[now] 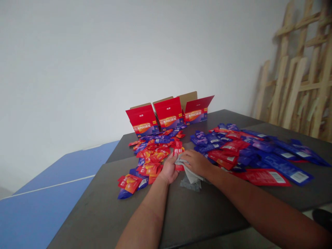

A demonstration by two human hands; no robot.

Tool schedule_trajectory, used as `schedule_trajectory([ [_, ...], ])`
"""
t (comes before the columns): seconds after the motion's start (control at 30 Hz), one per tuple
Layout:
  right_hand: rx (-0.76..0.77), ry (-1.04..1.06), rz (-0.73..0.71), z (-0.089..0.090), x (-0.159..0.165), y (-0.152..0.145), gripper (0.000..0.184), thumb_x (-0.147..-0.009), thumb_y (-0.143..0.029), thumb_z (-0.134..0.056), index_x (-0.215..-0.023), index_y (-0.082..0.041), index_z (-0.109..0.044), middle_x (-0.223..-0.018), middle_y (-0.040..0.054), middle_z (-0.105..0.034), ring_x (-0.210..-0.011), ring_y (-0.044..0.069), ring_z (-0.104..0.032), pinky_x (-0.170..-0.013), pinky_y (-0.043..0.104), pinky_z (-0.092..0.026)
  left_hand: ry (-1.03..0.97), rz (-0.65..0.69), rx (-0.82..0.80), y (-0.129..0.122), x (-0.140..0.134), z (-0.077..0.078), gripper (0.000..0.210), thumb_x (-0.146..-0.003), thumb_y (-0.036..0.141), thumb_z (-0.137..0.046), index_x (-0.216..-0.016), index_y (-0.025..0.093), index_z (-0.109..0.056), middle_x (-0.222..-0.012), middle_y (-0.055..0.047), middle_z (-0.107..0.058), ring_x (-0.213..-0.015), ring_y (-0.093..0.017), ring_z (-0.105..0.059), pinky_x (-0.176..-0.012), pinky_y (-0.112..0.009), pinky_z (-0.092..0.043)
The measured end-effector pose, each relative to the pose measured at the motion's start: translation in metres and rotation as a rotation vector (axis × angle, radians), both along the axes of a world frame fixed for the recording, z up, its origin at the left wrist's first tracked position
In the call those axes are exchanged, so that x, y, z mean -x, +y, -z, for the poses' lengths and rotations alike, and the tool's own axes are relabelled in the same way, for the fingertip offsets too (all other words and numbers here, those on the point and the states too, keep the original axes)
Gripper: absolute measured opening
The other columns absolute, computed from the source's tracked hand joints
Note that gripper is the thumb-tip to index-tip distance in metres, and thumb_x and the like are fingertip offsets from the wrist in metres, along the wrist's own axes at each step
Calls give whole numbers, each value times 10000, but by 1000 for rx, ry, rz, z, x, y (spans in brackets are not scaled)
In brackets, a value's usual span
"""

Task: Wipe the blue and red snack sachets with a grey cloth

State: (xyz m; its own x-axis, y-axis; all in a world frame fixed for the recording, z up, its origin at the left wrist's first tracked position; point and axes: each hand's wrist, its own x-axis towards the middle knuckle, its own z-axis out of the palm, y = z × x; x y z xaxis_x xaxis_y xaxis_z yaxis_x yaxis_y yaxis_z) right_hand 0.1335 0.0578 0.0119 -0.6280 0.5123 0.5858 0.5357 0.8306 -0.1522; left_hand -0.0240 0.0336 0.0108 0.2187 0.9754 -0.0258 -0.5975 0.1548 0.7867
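My left hand (169,170) is closed on a red sachet (178,150) with white lettering, held just above the dark table. My right hand (196,162) grips a grey cloth (191,175) and presses it against the sachet's face; part of the cloth hangs down toward the tabletop. Left of my hands lies a pile of red and blue sachets (153,154), running back toward the boxes. To the right spreads a larger heap of blue and red sachets (241,147), some close to my right forearm.
Three red and purple cartons (169,117) with raised flaps stand at the back of the dark table (103,204). A blue table with a white line (64,173) adjoins on the left. Wooden frames (295,86) lean against the wall at right.
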Motion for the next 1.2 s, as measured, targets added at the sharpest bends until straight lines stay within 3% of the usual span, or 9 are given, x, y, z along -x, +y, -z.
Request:
schedule_trajectory([
  [0.17, 31, 108, 120, -1, -6, 5, 257, -839, -141, -538, -1069, -199, -634, -988, 70, -569, -934, 191, -527, -839, 321, -450, 41, 83, -20, -4, -2, 1, 387, -751, 269, -690, -1112, 185, -578, -960, -71, -685, -905, -209, -660, -840, -344, -506],
  [0.47, 67, 294, 246, -2, -2, 6, 246, -841, -135, -491, -1051, -185, -610, -958, 74, -563, -929, 194, -539, -859, 313, -461, 37, 148, -8, -5, -1, 0, 369, -789, 259, -637, -1147, 186, -582, -1039, -97, -678, -980, -231, -649, -883, -358, -496],
  [0.73, 34, 388, 430, -11, -22, 23, 218, -844, -157, -472, -1013, -153, -610, -971, 110, -569, -972, 234, -536, -903, 352, -451, 5, 200, 68, -8, 4, -4, 365, -825, 264, -597, -1182, 193, -568, -1114, -112, -657, -943, -221, -654, -822, -351, -517],
  [0.83, -47, 426, 358, -14, -22, 16, 226, -870, -193, -467, -1040, -155, -610, -982, 112, -538, -964, 220, -534, -904, 342, -456, -77, 134, 90, -5, 11, -7, 353, -850, 326, -555, -1163, 166, -585, -1089, -112, -663, -896, -201, -653, -748, -313, -520],
  [0.93, -78, 316, 163, -11, -11, -1, 208, -883, -289, -511, -1012, -179, -632, -967, 94, -517, -898, 191, -538, -838, 316, -480, -144, 94, 101, 0, 16, -9, 417, -847, 429, -526, -1124, 129, -607, -1028, -110, -675, -862, -201, -650, -728, -310, -511],
  [1.07, -72, 51, -63, -4, 9, -21, 237, -879, -413, -541, -958, -219, -651, -1034, 76, -537, -859, 173, -541, -774, 314, -480, -156, 202, 141, 1, 16, -9, 515, -821, 539, -512, -1085, 112, -628, -960, -117, -683, -896, -248, -649, -816, -369, -492],
  [1.2, -67, -79, -139, -3, 19, -22, 190, -911, -322, -495, -935, -204, -641, -964, 64, -592, -872, 182, -544, -779, 317, -460, -107, 259, 204, -1, 10, -8, 501, -802, 561, -540, -1046, 136, -641, -850, -94, -688, -847, -246, -663, -816, -379, -492],
])
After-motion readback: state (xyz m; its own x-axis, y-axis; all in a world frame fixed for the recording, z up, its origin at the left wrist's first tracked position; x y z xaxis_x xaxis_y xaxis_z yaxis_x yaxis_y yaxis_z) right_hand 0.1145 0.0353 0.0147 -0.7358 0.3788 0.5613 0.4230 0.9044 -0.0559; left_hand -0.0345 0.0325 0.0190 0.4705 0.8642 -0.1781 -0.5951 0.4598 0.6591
